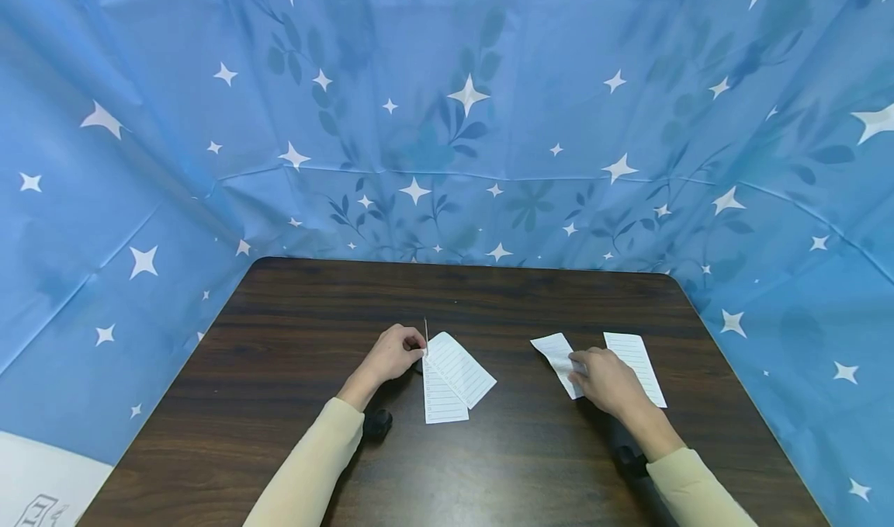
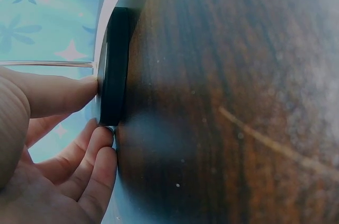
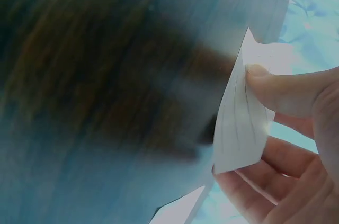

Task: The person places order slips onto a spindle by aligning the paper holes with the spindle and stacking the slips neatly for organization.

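Note:
At the table's middle stands a bill spike, its thin metal rod rising from a black base. My left hand holds that base, thumb on its upper side near the rod and fingers at its edge. Two lined paper slips fan out from the rod: one slip points toward me, the other slip lies over it, angled right. On the right, my right hand pinches a creased lined slip between thumb and fingers, bending it lengthwise.
Another lined slip lies on the dark wooden table, just beyond my right hand. Blue star-patterned cloth hangs behind the table's far edge. A white printed surface shows at the lower left.

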The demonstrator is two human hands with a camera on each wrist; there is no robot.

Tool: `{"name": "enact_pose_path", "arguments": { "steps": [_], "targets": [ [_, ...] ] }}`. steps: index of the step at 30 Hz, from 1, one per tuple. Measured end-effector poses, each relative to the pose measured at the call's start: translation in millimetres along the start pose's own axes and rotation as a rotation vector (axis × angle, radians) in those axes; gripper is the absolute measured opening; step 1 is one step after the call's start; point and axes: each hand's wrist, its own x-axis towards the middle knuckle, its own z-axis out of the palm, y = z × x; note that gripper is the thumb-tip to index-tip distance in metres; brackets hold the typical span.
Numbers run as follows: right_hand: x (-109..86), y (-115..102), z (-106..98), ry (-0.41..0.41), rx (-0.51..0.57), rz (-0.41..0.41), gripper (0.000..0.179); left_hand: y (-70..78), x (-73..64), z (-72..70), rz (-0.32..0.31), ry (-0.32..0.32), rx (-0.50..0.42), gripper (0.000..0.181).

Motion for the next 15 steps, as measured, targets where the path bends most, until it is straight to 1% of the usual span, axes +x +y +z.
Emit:
{"name": "enact_pose_path", "arguments": {
  "steps": [6, 9, 11, 15],
  "targets": [
    [5.4, 3.9, 0.4, -0.016, 0.16, 0.072, 0.043, -0.4, 0.3, 0.1, 0.003, -0.001, -0.003, 0.004],
    [7.8, 7.3, 0.9, -0.013, 0.212, 0.093, 0.045, -0.7, 0.3, 0.3, 0.004, -0.003, -0.001, 0.005],
    [8.3, 8.9, 1.0, -0.013, 0.253, 0.103, 0.043, -0.7, 0.0, 0.5, 0.004, -0.003, 0.0, 0.005],
    [8.0, 8.7, 0.0, -0.009, 0.327, 0.124, 0.031, -1.0, 0.3, 1.2, 0.002, -0.001, 0.001, 0.005]
  ]
}}
